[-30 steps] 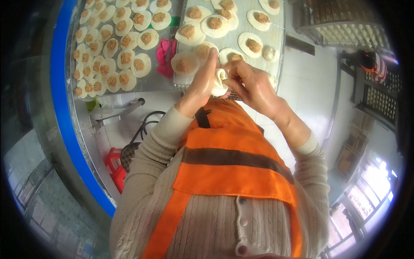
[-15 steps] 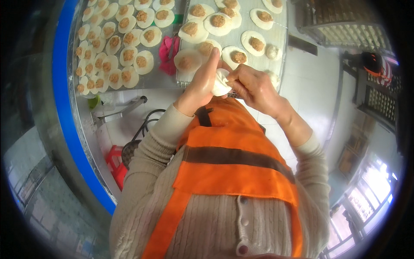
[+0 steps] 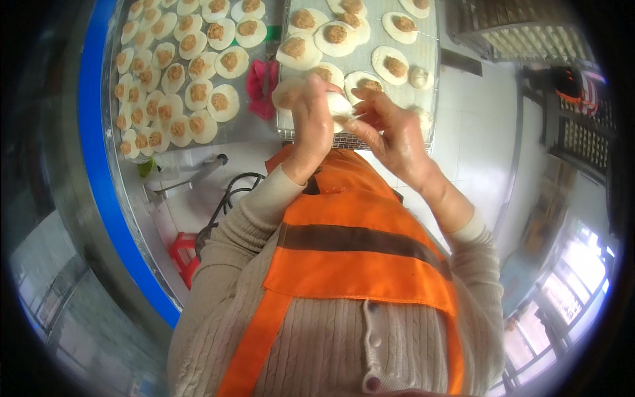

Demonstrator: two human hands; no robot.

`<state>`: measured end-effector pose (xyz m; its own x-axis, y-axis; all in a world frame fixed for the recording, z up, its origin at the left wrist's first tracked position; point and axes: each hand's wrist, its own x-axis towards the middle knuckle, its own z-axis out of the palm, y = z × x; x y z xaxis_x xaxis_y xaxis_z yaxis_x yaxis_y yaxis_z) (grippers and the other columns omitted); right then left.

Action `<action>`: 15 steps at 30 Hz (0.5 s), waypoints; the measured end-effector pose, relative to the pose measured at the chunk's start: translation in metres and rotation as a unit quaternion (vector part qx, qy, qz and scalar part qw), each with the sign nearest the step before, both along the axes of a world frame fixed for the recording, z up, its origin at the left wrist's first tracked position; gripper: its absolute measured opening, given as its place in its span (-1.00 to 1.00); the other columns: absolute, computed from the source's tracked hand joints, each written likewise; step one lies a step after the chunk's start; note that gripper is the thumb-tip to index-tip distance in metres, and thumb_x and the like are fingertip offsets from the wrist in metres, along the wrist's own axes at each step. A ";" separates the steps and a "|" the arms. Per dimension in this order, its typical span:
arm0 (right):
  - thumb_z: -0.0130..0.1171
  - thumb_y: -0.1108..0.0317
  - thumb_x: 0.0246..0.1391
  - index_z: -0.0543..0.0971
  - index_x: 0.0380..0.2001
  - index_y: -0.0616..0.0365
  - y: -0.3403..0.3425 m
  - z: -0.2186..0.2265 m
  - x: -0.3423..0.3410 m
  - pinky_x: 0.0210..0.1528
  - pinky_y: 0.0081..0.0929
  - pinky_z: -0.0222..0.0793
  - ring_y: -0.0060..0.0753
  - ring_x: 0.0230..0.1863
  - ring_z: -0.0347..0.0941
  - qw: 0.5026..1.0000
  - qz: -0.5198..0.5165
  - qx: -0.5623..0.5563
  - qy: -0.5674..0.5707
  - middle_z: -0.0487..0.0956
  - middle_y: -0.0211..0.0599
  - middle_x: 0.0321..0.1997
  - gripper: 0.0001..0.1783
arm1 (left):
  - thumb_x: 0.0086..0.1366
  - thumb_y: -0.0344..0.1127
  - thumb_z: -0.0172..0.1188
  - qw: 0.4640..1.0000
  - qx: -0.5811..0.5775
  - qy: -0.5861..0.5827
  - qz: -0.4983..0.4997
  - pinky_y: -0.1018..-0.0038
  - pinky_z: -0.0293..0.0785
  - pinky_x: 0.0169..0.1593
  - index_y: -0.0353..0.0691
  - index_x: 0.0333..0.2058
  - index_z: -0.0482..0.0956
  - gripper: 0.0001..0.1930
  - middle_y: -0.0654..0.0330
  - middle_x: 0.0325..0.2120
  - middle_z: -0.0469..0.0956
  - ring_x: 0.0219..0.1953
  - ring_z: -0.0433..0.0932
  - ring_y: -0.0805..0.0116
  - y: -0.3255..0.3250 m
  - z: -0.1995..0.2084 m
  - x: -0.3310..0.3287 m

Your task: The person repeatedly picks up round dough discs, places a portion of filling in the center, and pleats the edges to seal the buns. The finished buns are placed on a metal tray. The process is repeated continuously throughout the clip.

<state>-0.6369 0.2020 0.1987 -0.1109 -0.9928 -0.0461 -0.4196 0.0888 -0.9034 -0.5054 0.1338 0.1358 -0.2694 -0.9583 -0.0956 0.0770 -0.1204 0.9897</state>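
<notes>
A single head-worn fisheye camera looked steeply down the wearer's own chest — the orange apron point(image 3: 357, 264) filled the frame from centre to 6 o'clock, very close to the lens. Both hands, left hand point(image 3: 311, 122) and right hand point(image 3: 390, 135), met just above centre toward 12 o'clock, near the camera. Beyond them the wire tray point(image 3: 430, 79) sat at 12 to 1 o'clock, farther off — straight edges bowed at the dark rim.

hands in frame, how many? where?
2. Left hand grips the white dough piece from its left; right hand pinches it from the right, both above the wire rack. No others visible.
</notes>
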 end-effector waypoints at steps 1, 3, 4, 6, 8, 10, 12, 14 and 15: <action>0.32 0.43 0.07 0.57 -0.08 0.27 0.000 0.000 0.006 -0.33 -0.40 0.48 -0.16 -0.39 0.57 0.999 -0.016 0.005 0.032 0.59 -0.06 -0.36 -0.67 | 0.54 0.00 -0.34 0.999 -0.036 -0.031 -0.005 0.41 0.38 -0.18 -0.35 -0.43 0.51 -0.40 0.14 -0.46 0.52 -0.35 0.45 0.33 -0.001 0.000 0.002; 0.31 0.47 0.06 0.60 -0.14 0.27 -0.002 0.000 0.017 -0.32 -0.39 0.49 -0.15 -0.38 0.58 0.996 -0.032 -0.005 0.084 0.60 -0.07 -0.38 -0.73 | 0.54 -0.02 -0.34 0.994 -0.090 -0.061 -0.005 0.40 0.37 -0.17 -0.35 -0.44 0.52 -0.41 0.13 -0.46 0.51 -0.33 0.45 0.32 -0.004 0.000 0.007; 0.28 0.54 0.02 0.63 -0.24 0.28 -0.004 -0.002 0.023 -0.34 -0.37 0.48 -0.14 -0.40 0.58 0.994 -0.049 -0.055 0.083 0.61 -0.07 -0.41 -0.81 | 0.53 -0.03 -0.34 0.990 -0.120 -0.070 -0.008 0.39 0.37 -0.17 -0.35 -0.45 0.52 -0.41 0.12 -0.46 0.51 -0.32 0.45 0.32 -0.007 -0.001 0.008; 0.27 0.56 -0.03 0.63 -0.28 0.22 -0.008 -0.006 0.029 -0.38 -0.34 0.47 -0.05 -0.41 0.57 0.991 -0.058 -0.072 0.098 0.60 -0.07 -0.41 -0.82 | 0.53 -0.05 -0.34 0.994 -0.091 -0.057 -0.018 0.36 0.37 -0.17 -0.36 -0.44 0.52 -0.42 0.12 -0.46 0.51 -0.34 0.45 0.29 -0.010 -0.005 0.010; 0.26 0.54 -0.05 0.62 -0.35 0.17 -0.009 -0.010 0.031 -0.41 -0.30 0.46 -0.02 -0.43 0.55 0.989 -0.075 -0.079 0.102 0.58 -0.09 -0.44 -0.86 | 0.54 0.00 -0.32 0.997 -0.050 -0.025 -0.047 0.41 0.40 -0.21 -0.33 -0.44 0.52 -0.41 0.16 -0.45 0.52 -0.36 0.47 0.33 -0.013 -0.012 0.011; 0.25 0.61 0.01 0.60 -0.32 0.27 -0.007 -0.013 0.026 -0.41 -0.41 0.50 -0.21 -0.42 0.58 0.988 -0.065 -0.065 0.128 0.60 -0.13 -0.40 -0.88 | 0.53 0.05 -0.29 0.980 0.147 0.095 -0.097 0.46 0.43 -0.24 -0.30 -0.42 0.52 -0.41 0.19 -0.45 0.52 -0.37 0.48 0.38 -0.016 -0.020 0.007; 0.24 0.65 0.03 0.58 -0.33 0.29 -0.004 -0.015 0.017 -0.41 -0.44 0.53 -0.24 -0.43 0.60 0.984 -0.047 -0.061 0.160 0.60 -0.16 -0.39 -0.88 | 0.52 0.12 -0.23 0.935 0.292 0.162 -0.123 0.54 0.45 -0.31 -0.24 -0.39 0.52 -0.43 0.24 -0.44 0.52 -0.37 0.50 0.47 -0.016 -0.026 -0.003; 0.27 0.60 0.03 0.55 -0.25 0.27 -0.003 -0.014 0.002 -0.38 -0.43 0.54 -0.21 -0.41 0.60 0.978 -0.021 -0.058 0.200 0.60 -0.14 -0.34 -0.82 | 0.52 0.09 -0.20 0.930 0.288 0.176 -0.142 0.52 0.47 -0.29 -0.23 -0.30 0.51 -0.49 0.25 -0.42 0.52 -0.37 0.50 0.46 -0.017 -0.027 -0.016; 0.28 0.58 0.04 0.54 -0.21 0.26 -0.004 -0.013 -0.007 -0.36 -0.42 0.55 -0.19 -0.40 0.60 0.974 -0.007 -0.049 0.223 0.60 -0.13 -0.31 -0.78 | 0.52 0.08 -0.19 0.926 0.312 0.158 -0.141 0.51 0.48 -0.28 -0.23 -0.26 0.51 -0.52 0.26 -0.41 0.53 -0.37 0.51 0.45 -0.018 -0.026 -0.025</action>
<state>-0.6435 0.1983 0.1858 -0.1123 -0.9882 0.1046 -0.7708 0.0202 -0.6368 -0.5301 0.1160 0.1096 -0.6103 -0.6300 -0.4803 0.2295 -0.7209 0.6540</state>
